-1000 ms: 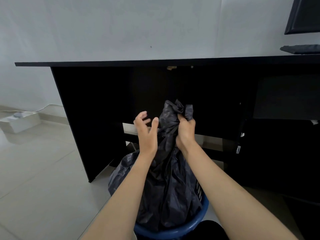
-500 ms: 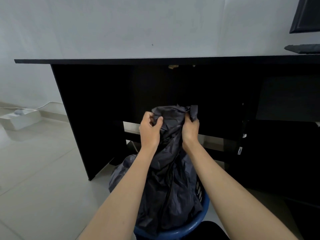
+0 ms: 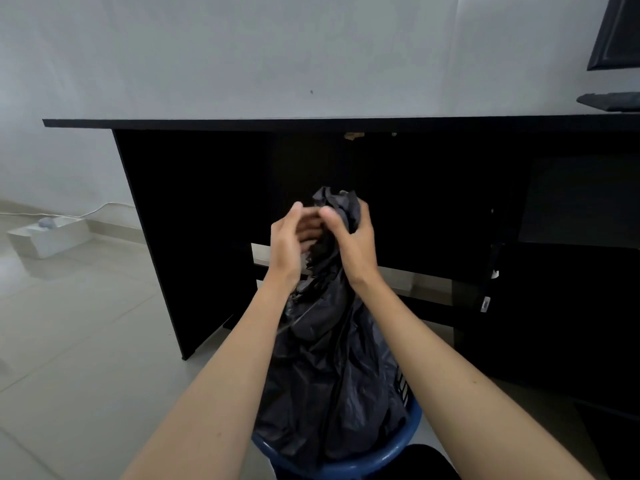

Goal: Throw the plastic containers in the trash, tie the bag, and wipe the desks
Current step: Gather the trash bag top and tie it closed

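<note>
A dark grey trash bag [image 3: 332, 382] stands pulled up out of a blue bin [image 3: 349, 464] on the floor before me. My right hand [image 3: 356, 244] grips the gathered neck of the bag near its top. My left hand [image 3: 289, 247] sits close against it on the left, fingers curved toward the bunched plastic; it is blurred, so its hold is unclear. The bag's crumpled top sticks up above both hands. No plastic containers are visible.
A black desk [image 3: 311, 123] stands behind the bin, its dark underside right behind my hands. A monitor [image 3: 616, 32] and keyboard [image 3: 609, 100] sit at its right end. A white power strip [image 3: 48, 233] with a cable lies on the tiled floor at left.
My left hand went from open beside the bag to grasping its top, then closed in against my right hand. The bag's neck is bunched tighter between both hands.
</note>
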